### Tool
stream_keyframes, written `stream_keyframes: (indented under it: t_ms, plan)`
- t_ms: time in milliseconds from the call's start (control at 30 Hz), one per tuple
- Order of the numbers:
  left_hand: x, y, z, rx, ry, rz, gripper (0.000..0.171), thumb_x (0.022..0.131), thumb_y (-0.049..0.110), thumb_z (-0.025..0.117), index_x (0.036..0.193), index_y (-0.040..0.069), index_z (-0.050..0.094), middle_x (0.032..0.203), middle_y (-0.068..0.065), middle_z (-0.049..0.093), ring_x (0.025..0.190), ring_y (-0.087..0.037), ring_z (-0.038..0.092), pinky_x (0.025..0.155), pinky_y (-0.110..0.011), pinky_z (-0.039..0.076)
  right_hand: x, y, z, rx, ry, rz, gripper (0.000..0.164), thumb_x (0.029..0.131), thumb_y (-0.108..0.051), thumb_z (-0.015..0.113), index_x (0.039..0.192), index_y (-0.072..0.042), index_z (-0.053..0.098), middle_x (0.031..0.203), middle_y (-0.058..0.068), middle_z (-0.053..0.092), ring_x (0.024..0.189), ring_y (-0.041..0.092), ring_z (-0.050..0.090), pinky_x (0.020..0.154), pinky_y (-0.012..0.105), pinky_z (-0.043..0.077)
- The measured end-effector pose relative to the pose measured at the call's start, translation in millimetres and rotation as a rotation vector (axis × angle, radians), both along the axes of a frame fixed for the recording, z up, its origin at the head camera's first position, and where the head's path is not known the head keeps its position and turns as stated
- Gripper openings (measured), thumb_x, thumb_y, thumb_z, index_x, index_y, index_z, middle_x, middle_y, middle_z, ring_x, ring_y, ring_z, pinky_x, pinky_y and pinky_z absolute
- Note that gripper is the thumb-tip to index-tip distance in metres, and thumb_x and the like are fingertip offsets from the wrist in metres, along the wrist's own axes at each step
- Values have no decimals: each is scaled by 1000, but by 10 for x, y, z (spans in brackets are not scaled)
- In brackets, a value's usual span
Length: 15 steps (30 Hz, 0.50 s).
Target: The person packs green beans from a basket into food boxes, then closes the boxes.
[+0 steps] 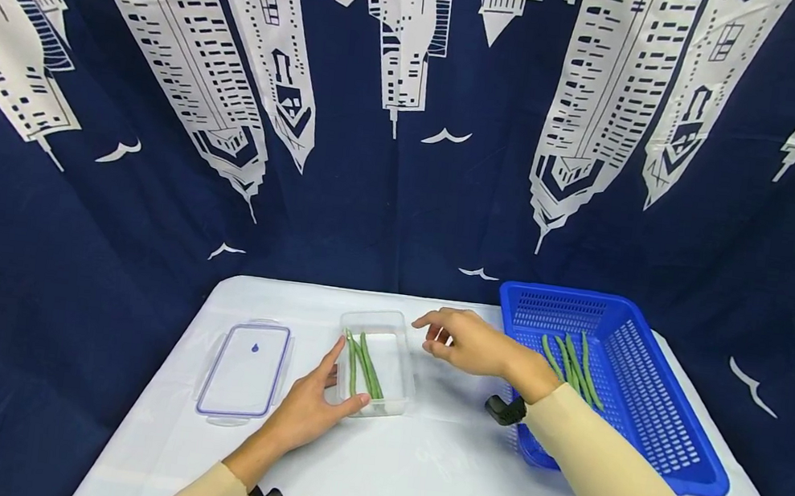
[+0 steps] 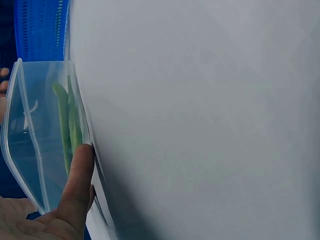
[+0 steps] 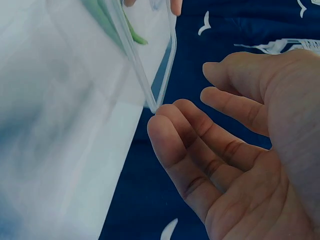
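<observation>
A clear plastic container (image 1: 396,361) with a few green beans (image 1: 369,366) along its left side stands mid-table. My left hand (image 1: 311,405) rests against its near left corner, fingers extended along the left wall and thumb at the near rim. In the left wrist view a straight finger (image 2: 80,170) touches the container wall (image 2: 40,110). Just right of the container, above the table, hovers my right hand (image 1: 468,342), its fingers loosely bent around nothing. The right wrist view shows the right hand's fingertips (image 3: 165,132) near a container corner (image 3: 155,107); whether they touch is unclear.
On the right, a blue plastic basket (image 1: 646,444) holds several green beans (image 1: 584,369), partly behind the right forearm. Left of the container, a clear lid (image 1: 244,373) with a purple-blue seal lies flat on the white table (image 1: 432,470). A navy skyline-print cloth (image 1: 388,198) hangs behind.
</observation>
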<state>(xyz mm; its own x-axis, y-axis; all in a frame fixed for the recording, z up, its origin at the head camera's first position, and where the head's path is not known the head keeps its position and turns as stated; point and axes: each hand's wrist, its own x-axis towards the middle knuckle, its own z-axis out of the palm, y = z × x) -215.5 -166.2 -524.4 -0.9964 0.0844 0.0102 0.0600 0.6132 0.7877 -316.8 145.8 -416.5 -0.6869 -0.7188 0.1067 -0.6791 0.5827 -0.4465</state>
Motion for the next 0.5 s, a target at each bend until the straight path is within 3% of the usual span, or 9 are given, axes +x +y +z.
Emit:
stream_keyframes:
  t_ms: [167, 500]
  plan:
    - [8, -13, -3, -8, 0, 2, 115, 99, 62, 90, 188, 31, 25, 171, -30, 61, 151, -45, 71, 122, -72, 56, -2, 207, 29, -16, 11, -25, 36, 111, -10, 75, 147, -4, 76, 111, 5, 82, 95, 11, 76, 87, 33, 68]
    - [1, -10, -9, 6, -1, -1, 116, 98, 61, 91, 188, 30, 25, 171, -30, 60, 151, -46, 70, 123, -72, 55, 31, 624, 64, -27, -25, -149, 37, 112, -9, 75, 148, -7, 77, 113, 1, 82, 99, 14, 76, 87, 34, 65]
